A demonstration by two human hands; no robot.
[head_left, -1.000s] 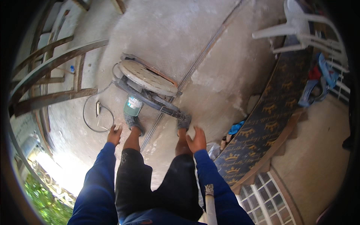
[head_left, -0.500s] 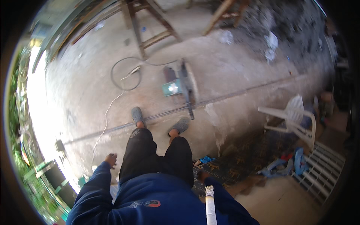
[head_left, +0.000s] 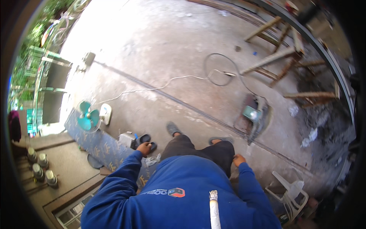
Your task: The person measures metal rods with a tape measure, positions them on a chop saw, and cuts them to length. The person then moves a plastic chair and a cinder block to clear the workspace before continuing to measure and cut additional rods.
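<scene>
My left hand [head_left: 145, 149] hangs out from my left thigh, above a pair of dark slippers [head_left: 146, 141]. Its fingers are loosely bent and I see nothing in them. Close to my right thigh is my right hand [head_left: 239, 160], fingers slack, with nothing visible in it. A white cigarette [head_left: 214, 212] with an ashy tip juts up from the lower edge, away from both hands. On the concrete ahead to the right stands a green-and-dark cut-off saw [head_left: 251, 113]. At my left is a fan [head_left: 88, 117] with teal blades.
A white cord [head_left: 164, 84] crosses the floor to a coiled dark cable [head_left: 213, 82]. Wooden sawhorses [head_left: 274, 65] stand far right, a white plastic chair [head_left: 291, 194] near right. A patterned mat [head_left: 118, 154] and several jars [head_left: 42, 160] are at left. A metal track [head_left: 183, 102] runs across the concrete.
My view and body have turned left, so the saw and sawhorses sit farther right. The fan, slippers and jars have come into view. My right hand now shows clearly beside my thigh.
</scene>
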